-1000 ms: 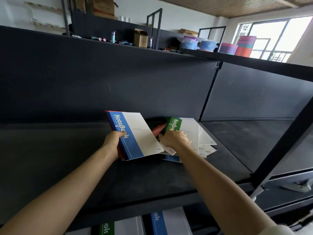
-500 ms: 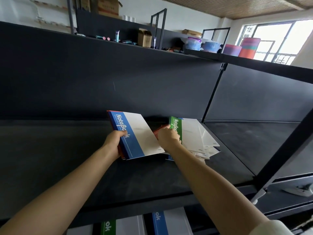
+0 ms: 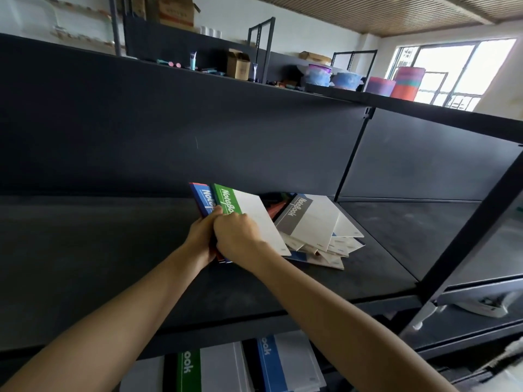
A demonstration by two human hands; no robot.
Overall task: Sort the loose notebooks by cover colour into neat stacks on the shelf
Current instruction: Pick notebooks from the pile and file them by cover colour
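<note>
My left hand (image 3: 201,241) grips a tilted bundle of notebooks by its lower edge; a blue-spined notebook (image 3: 203,198) shows at the back. My right hand (image 3: 237,233) holds a green-spined notebook (image 3: 246,213) laid on the front of that bundle. To the right, a loose fanned pile lies flat on the black shelf (image 3: 113,250). A grey-spined notebook (image 3: 307,220) tops the pile, with red covers (image 3: 276,207) behind it and blue and white ones beneath.
A black upright post (image 3: 349,158) divides the shelf bays just right of the pile. On the shelf below sit a green notebook (image 3: 208,369) and a blue notebook (image 3: 285,360). Boxes and coloured tubs stand on the top shelf.
My right hand lifted the green-spined notebook off the loose pile and carried it left onto the bundle in my left hand. A grey-spined notebook now tops the pile.
</note>
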